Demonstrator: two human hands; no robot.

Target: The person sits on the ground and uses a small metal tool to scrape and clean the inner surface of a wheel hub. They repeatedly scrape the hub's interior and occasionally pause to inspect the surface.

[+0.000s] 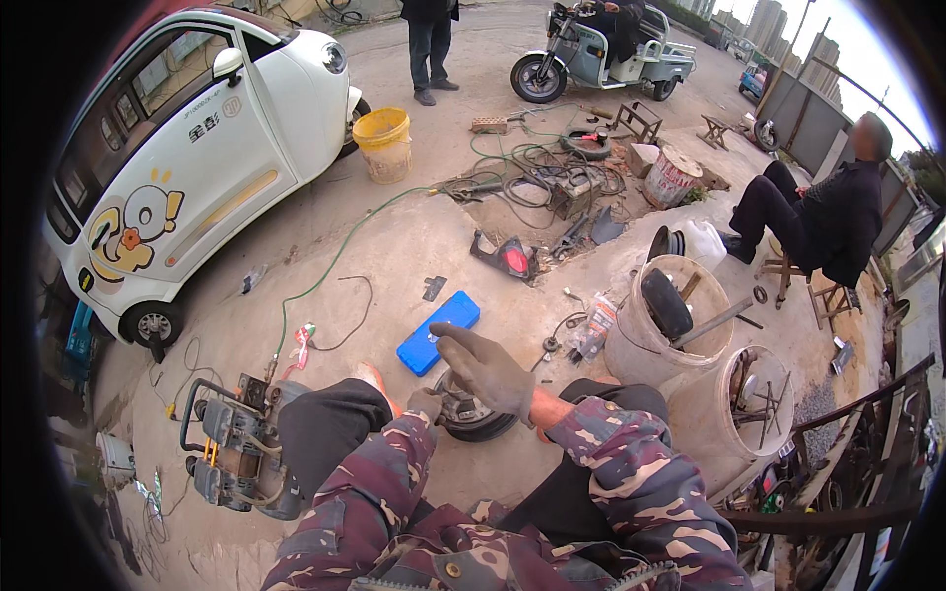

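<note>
Between my knees, a small round wheel (475,424) with a black rim and a silver-grey hub lies on the concrete. My left hand (425,402), in a grey-brown glove, is curled at the wheel's left edge; its fingers are partly hidden. Above the hub is my right hand (493,372), also gloved, with its fingers stretched out to the left and nothing seen in them. It covers part of the wheel. Just beyond the hands lies a closed blue plastic case (439,333). A small dark flat piece (434,288) is on the ground behind the case.
An air compressor (236,443) stands at my left, its green hose running outward. White buckets (631,345) of tools and parts stand at my right. Cables (537,172), a yellow bucket (382,148), a white car (212,167) and a seated person (828,202) are farther off.
</note>
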